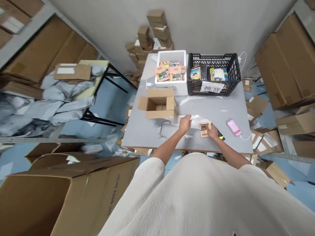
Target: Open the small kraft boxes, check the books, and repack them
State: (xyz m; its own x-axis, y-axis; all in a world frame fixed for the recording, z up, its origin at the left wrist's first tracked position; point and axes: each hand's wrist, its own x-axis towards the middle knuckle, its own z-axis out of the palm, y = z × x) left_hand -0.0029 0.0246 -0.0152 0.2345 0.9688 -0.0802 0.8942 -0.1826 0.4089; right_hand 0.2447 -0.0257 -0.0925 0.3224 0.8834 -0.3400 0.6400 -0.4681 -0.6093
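Note:
On the grey table, my left hand [185,123] is closed on a white plastic sheet or bag [195,120] that stretches between my hands. The fingers of my right hand [213,131] are bent over the right edge of a pink-orange picture packet [203,129]. Partly under that hand lies a black and yellow tool [220,135]. An open cardboard box [161,104] stands to the left, its flaps spread. Behind are a white foam box [171,83] of similar packets and a black crate [214,88] with colourful packets and a paper label.
A pink phone-like object [233,127] with a white cable lies at the table's right. Stacked small boxes [159,31] stand by the wall. Grey parcels [61,95] fill the left shelf, and a large open carton [98,186] is at lower left.

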